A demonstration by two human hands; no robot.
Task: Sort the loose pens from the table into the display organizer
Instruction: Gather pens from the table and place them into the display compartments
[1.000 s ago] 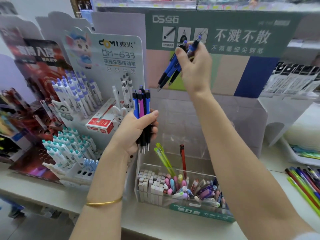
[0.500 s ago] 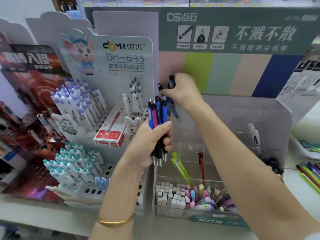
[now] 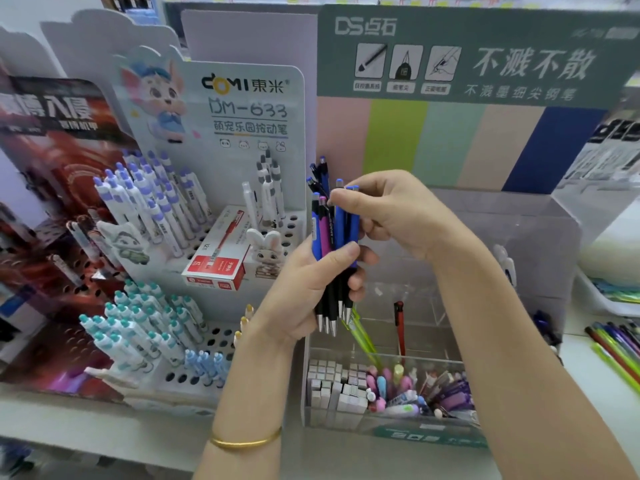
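Note:
My left hand (image 3: 311, 289) grips a bundle of blue and purple click pens (image 3: 330, 244) upright, tips down, in front of the clear tiered display organizer (image 3: 485, 244). My right hand (image 3: 391, 209) pinches the tops of the blue pens in that bundle. Several blue pens (image 3: 320, 174) stand in the organizer's upper left slot behind the hands. A red pen (image 3: 400, 323) and green pens (image 3: 360, 337) lean in a lower tier. More loose pens (image 3: 616, 348) lie on the table at the right edge.
A white DOMI pen stand (image 3: 207, 237) with blue and teal pens and a red box (image 3: 216, 258) sits to the left. A clear bin of erasers and small items (image 3: 388, 393) sits in front. A white tray (image 3: 602, 296) is at the far right.
My right hand placed its blue pens in the organizer's upper left slot, then came down to the bundle in my left hand. The view moved closer.

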